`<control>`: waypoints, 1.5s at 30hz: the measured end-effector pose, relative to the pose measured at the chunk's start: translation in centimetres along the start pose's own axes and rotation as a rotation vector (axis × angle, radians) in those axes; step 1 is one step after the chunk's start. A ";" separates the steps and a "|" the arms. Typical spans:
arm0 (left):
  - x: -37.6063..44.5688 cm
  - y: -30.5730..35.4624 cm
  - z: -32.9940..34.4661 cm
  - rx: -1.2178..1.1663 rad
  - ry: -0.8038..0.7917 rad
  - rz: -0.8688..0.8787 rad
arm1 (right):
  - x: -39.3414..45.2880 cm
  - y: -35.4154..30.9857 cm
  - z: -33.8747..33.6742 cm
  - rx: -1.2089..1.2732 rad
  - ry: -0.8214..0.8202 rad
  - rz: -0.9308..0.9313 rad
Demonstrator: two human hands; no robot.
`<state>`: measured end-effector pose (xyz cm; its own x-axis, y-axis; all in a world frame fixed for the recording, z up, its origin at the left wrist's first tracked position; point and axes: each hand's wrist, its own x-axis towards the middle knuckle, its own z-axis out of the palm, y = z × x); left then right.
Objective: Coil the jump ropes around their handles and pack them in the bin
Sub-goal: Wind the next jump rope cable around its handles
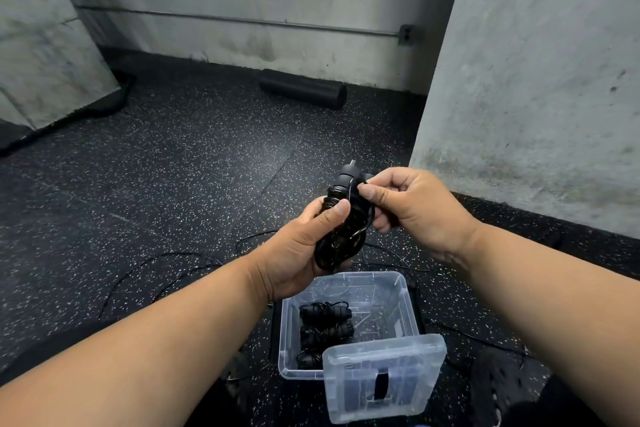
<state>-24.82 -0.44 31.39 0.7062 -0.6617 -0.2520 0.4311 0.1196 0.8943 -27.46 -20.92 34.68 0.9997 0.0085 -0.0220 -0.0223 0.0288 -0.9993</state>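
Holding three coiled ropes (325, 329) (black), clear bin (405, 291), lid (388, 381) beside

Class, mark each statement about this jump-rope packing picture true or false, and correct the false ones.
1. The left hand holds a coiled jump rope. True.
2. The right hand rests flat on the floor. False: it pinches the rope cord.
3. The clear bin already holds coiled ropes. True.
4. The lid fully closes the bin. False: it lies across the bin's near right corner only.
5. A black foam roller lies by the far wall. True.
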 end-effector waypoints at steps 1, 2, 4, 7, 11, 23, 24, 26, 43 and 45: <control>0.0 -0.1 0.0 -0.015 0.004 0.003 | 0.0 0.0 0.1 -0.020 -0.016 0.000; -0.1 -0.1 0.0 -0.028 0.005 0.011 | -0.1 -0.1 0.1 -0.056 -0.022 -0.007; -0.1 0.0 0.1 -0.038 0.011 0.032 | -0.2 -0.2 0.0 -0.174 -0.022 -0.041; -0.2 0.0 0.0 -0.049 0.027 0.060 | -0.5 -0.3 0.2 -0.287 -0.021 -0.110; -0.5 0.3 -0.2 -0.077 -0.015 0.079 | -1.1 -0.5 0.8 -0.159 -0.015 -0.172; -0.9 0.8 0.0 -0.136 -0.003 0.057 | -1.1 0.4 1.4 -0.343 -0.040 -0.206; -0.9 0.9 0.0 -0.131 -0.003 0.057 | -1.1 0.4 1.3 -0.356 -0.040 -0.214; -1.0 0.9 0.1 -0.131 -0.006 0.059 | -1.1 0.4 1.2 -0.437 -0.035 -0.271; -1.3 0.6 0.5 -0.085 -0.032 0.024 | -0.1 -0.3 -0.1 -0.287 -0.055 -0.191; -1.4 0.6 0.5 -0.076 -0.043 0.010 | 0.0 -0.4 -0.2 -0.257 -0.088 -0.156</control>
<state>-25.80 0.19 32.48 0.6867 -0.6912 -0.2252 0.4662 0.1810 0.8660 -27.48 -21.17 35.05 0.9862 0.1104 0.1231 0.1448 -0.2169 -0.9654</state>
